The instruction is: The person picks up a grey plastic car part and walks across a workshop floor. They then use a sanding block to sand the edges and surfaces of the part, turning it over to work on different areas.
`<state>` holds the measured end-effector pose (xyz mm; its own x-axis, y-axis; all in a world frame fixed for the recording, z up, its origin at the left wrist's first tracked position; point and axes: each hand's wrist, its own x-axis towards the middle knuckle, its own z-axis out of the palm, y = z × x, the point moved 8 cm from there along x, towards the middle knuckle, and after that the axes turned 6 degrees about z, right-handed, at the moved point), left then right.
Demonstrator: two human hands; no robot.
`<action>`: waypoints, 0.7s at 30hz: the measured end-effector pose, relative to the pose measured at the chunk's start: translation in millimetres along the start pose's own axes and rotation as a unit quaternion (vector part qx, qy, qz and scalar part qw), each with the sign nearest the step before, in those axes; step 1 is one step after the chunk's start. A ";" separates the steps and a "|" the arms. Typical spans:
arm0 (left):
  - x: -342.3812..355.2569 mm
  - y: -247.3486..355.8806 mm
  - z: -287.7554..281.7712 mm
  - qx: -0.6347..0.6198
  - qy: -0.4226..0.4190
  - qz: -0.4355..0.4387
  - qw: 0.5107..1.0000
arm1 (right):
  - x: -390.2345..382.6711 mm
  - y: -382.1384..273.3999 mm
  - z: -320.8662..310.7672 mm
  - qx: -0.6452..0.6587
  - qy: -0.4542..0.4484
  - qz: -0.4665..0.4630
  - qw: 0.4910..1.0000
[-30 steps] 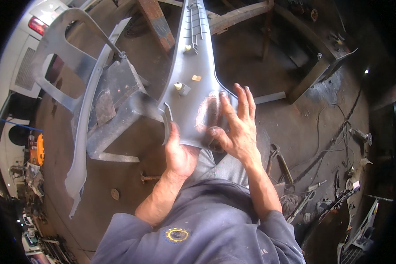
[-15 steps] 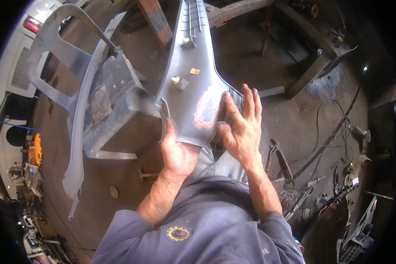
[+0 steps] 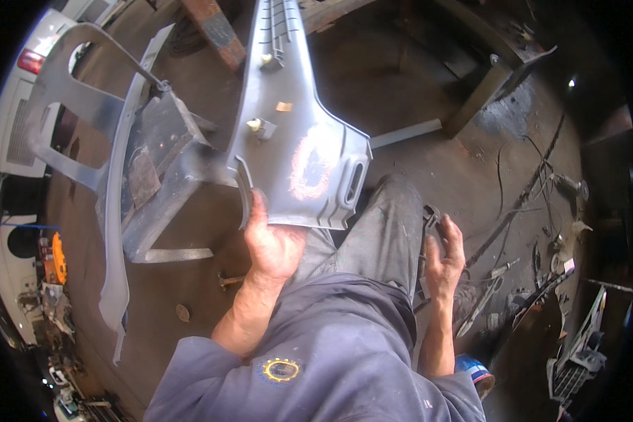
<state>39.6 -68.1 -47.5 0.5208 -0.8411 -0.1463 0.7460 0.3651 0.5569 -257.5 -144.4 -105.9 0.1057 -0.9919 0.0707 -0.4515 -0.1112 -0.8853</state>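
A grey plastic trim panel [image 3: 274, 158] with a ribbed narrow end slants up and away in front of me. On its wide part is a rough pinkish-white ring [image 3: 311, 169], and two small pale clips stand out from the surface. My left hand [image 3: 278, 250] grips the panel's near left corner, thumb on top and fingers underneath. Off to the right, my right hand [image 3: 444, 264] is clear of the panel. Its fingers and thumb are apart, with nothing visible in them. Just behind it, a metal hand tool [image 3: 431, 214] shows partly on the floor.
A second long grey trim piece [image 3: 123, 148] leans by a metal stand [image 3: 165, 211] at left. Cables and metal scraps lie on the right-hand floor. A steel frame [image 3: 475, 102] stands far right. A blue and white can [image 3: 475, 373] is beside my right arm.
My right hand has left the panel's right side and moved down and right, uncovering a slotted edge there. My left hand still holds the panel. The whole view has shifted slightly.
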 end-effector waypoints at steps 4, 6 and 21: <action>2.2 -1.5 8.1 0.034 -0.012 0.002 0.999 | -1.9 -89.3 54.1 0.020 -0.107 -0.167 0.980; 2.3 0.8 13.8 0.056 -0.023 0.013 0.998 | -0.9 -122.7 78.6 -0.023 -0.115 -0.250 0.961; -1.2 0.4 11.7 0.056 0.019 0.007 0.998 | 1.9 -168.6 112.7 -0.227 -0.084 -0.281 0.929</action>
<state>34.5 -71.7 -37.6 0.5473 -0.8200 -0.1677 0.6892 0.3278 0.6462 -81.3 -120.7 -8.3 0.5573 -0.7497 0.3569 -0.6059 -0.6611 -0.4426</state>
